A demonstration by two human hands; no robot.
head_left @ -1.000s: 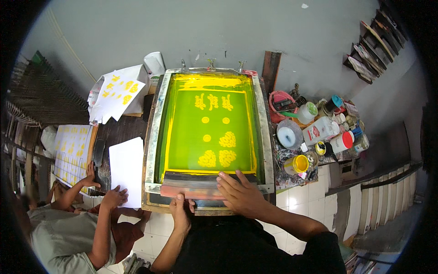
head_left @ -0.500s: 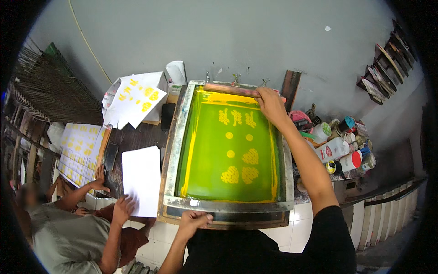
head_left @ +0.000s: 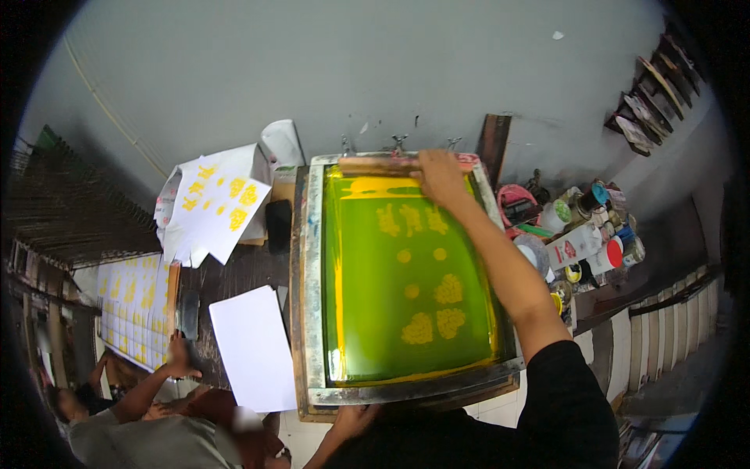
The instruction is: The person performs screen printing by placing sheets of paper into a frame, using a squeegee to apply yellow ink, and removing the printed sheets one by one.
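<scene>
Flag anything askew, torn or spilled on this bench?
The yellow-printed sheet at upper left lies askew, its lower edge ragged, perhaps torn. The blank white paper sits at an angle to the screen frame. Yellow ink looks smeared unevenly across the screen's far end, possibly normal residue.

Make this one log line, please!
Right hand: gripping squeegee at far end of frame; left hand: by near edge; screen: green, yellow designs
</scene>
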